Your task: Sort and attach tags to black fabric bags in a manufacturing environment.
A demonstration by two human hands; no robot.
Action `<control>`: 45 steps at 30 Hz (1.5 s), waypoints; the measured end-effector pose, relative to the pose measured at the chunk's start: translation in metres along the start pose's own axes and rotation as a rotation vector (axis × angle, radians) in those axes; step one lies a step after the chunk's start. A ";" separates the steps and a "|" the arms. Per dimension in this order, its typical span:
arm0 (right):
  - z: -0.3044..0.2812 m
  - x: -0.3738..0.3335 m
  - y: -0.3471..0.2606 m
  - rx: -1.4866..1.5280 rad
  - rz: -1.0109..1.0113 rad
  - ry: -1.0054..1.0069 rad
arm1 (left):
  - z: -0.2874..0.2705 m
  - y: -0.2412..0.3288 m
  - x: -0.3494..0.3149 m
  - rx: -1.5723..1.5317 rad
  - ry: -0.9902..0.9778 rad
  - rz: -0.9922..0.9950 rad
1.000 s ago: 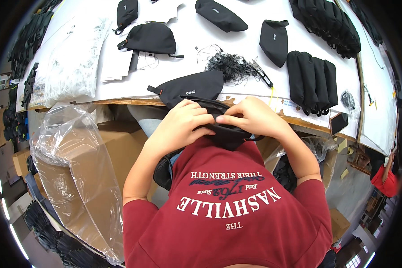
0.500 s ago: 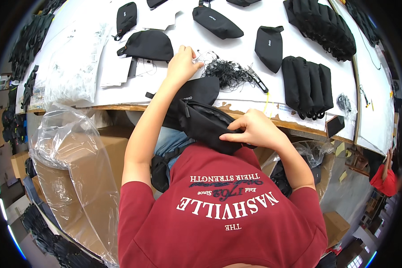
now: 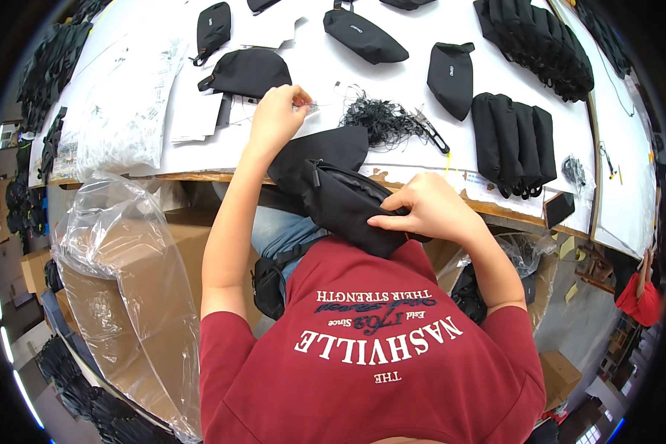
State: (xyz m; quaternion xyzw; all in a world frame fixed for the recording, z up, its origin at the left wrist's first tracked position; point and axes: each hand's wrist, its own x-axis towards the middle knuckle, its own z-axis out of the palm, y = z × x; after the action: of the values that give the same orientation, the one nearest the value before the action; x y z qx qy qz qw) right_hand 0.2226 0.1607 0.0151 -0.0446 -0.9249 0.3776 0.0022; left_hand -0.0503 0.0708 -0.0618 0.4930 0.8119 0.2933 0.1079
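My right hand (image 3: 431,211) grips the edge of a black zippered pouch (image 3: 348,203), thumb on its front. The pouch leans between my lap and the table's edge, its zipper side up. Behind it another black pouch (image 3: 333,148) lies at the table's front edge. Over the table, my left hand (image 3: 280,115) is closed in a pinch. Something small and thin shows at its fingertips, too fine to name. To its right is a tangled heap of black cords (image 3: 377,120), with small thread snips (image 3: 432,133) beside it. Just beyond the left hand lies a rounded black pouch (image 3: 250,72).
White cards (image 3: 194,122) and a stack of clear plastic bags (image 3: 122,111) lie on the left of the table. More black pouches (image 3: 512,144) stand in rows at right, near a phone (image 3: 559,209). A plastic-lined carton (image 3: 137,296) stands below left. A person in red (image 3: 638,300) is far right.
My left hand has drawn away from the cord heap, leftward and a little nearer to me. The right hand keeps its grip on the pouch, almost unmoved.
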 end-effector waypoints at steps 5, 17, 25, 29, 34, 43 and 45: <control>-0.001 0.000 -0.002 -0.071 0.056 -0.087 | 0.002 0.010 -0.003 -0.043 -0.095 -0.098; -0.001 0.003 -0.004 -0.052 0.056 -0.101 | 0.012 -0.010 -0.010 -0.011 -0.121 0.040; -0.008 0.000 -0.005 -0.193 -0.092 0.086 | -0.033 0.065 -0.025 -0.332 0.195 0.020; -0.026 0.005 -0.014 -0.356 -0.167 0.203 | -0.051 0.095 -0.051 -0.464 0.043 0.356; -0.038 0.009 -0.016 -0.392 -0.214 0.345 | -0.054 0.083 -0.062 -0.318 0.317 0.244; -0.011 0.017 -0.027 -0.266 -0.223 0.571 | -0.006 0.069 -0.080 -1.541 0.181 -0.235; 0.004 0.017 -0.022 -0.193 -0.202 0.658 | -0.011 0.075 -0.071 -1.579 0.246 -0.230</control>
State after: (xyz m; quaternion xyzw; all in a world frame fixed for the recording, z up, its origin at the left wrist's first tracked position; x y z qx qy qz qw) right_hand 0.2034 0.1435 0.0273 -0.0722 -0.9058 0.2519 0.3329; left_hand 0.0343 0.0313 -0.0175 0.1490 0.4170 0.8196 0.3635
